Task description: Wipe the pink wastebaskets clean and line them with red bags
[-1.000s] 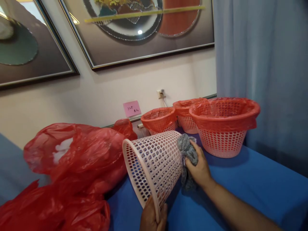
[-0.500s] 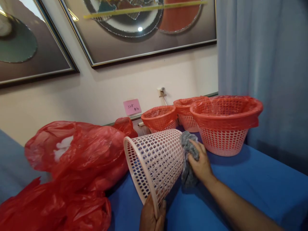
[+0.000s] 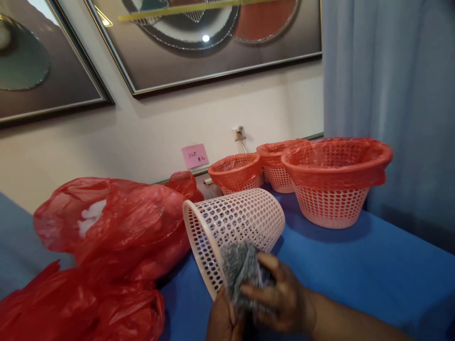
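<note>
A pale pink perforated plastic basket (image 3: pixel 245 213) lies tilted on its side, its mouth facing left toward me. My left hand (image 3: pixel 222 317) grips its rim at the bottom of the view, fingers closed round the edge. In my right hand (image 3: pixel 284 298) is a bunched grey cloth (image 3: pixel 240 270), pressed against the basket's side close to the rim and just above my left hand. The cloth hides part of the holes and of the rim there. Motion blurs the right fingers slightly.
Crumpled red plastic bags (image 3: pixel 117 227) pile up at left, one with white material inside. Behind stand a small lined basket (image 3: pixel 234 173), another lined basket (image 3: pixel 279 175) and a larger lined basket (image 3: pixel 330 203) on the blue table (image 3: pixel 384 265). A pink note (image 3: pixel 195 156) is on the wall.
My right hand has brought the cloth from the basket's base end down and left to near the rim. My left hand keeps its hold; the basket has barely moved.
</note>
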Demonstrator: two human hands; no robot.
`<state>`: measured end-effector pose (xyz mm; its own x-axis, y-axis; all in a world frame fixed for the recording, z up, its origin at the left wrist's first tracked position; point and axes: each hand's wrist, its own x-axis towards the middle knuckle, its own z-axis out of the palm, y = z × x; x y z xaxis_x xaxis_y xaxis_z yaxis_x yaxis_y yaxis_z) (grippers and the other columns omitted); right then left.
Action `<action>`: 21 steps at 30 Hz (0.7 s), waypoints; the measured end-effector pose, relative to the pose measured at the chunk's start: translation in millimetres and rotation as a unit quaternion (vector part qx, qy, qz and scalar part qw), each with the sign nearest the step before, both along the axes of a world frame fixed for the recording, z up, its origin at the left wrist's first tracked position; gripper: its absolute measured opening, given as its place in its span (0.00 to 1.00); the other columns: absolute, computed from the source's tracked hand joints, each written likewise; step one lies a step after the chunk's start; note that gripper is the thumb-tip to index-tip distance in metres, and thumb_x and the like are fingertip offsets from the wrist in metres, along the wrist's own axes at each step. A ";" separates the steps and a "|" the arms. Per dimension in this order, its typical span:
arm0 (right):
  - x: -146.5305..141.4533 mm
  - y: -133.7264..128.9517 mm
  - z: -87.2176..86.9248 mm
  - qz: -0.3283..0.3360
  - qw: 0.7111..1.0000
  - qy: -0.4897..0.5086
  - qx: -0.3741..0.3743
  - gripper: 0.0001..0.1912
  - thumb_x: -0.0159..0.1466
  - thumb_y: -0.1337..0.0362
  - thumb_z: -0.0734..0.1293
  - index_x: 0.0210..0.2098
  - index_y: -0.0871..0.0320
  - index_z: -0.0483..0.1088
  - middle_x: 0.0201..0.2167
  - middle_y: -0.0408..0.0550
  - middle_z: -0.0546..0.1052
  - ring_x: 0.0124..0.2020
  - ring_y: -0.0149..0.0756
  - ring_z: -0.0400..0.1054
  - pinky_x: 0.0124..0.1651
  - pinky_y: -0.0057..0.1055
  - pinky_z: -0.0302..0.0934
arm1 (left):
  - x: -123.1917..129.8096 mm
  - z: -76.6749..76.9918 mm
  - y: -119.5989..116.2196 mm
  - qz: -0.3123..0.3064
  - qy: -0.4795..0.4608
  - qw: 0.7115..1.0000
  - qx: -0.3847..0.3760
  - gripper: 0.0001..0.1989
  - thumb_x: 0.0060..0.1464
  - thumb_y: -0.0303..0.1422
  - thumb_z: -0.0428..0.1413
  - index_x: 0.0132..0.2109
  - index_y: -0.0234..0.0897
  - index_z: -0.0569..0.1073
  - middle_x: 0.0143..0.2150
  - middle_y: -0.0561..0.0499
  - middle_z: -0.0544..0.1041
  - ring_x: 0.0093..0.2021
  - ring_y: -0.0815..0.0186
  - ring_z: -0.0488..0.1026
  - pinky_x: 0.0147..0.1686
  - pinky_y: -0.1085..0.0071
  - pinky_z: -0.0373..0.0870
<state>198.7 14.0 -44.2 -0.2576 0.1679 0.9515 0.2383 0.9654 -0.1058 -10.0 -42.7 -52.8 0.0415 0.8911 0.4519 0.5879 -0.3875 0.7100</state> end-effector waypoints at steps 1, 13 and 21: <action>4.3 10.1 1.1 -0.029 0.999 0.024 -0.038 0.33 0.65 0.61 0.69 0.69 0.42 0.66 0.77 0.44 0.51 0.65 0.44 0.69 0.61 0.38 0.73 | -0.3 0.4 0.1 -0.008 -0.001 1.000 -0.023 0.31 0.64 0.59 0.53 0.58 0.41 0.82 0.59 0.40 0.84 0.61 0.47 0.79 0.65 0.53 0.74; 16.7 26.2 2.8 -0.088 0.976 0.118 -0.158 0.34 0.61 0.66 0.69 0.67 0.46 0.69 0.71 0.53 0.64 0.66 0.52 0.70 0.64 0.48 0.72 | 6.4 9.9 -0.1 -0.036 0.031 0.999 -0.013 0.24 0.67 0.49 0.56 0.63 0.45 0.79 0.62 0.42 0.82 0.63 0.47 0.78 0.66 0.52 0.73; 16.5 28.7 1.3 -0.096 0.971 0.126 -0.180 0.31 0.63 0.63 0.68 0.66 0.44 0.69 0.68 0.51 0.67 0.64 0.51 0.71 0.63 0.48 0.72 | 7.6 16.2 2.1 -0.052 0.066 0.996 -0.041 0.26 0.70 0.47 0.51 0.68 0.45 0.75 0.66 0.43 0.79 0.67 0.49 0.75 0.69 0.53 0.70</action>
<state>215.2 42.7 -42.9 0.0442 0.5229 0.8513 0.3342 0.7953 -0.5058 -2.4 -40.6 -36.6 0.1889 0.9127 0.3624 0.6383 -0.3946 0.6610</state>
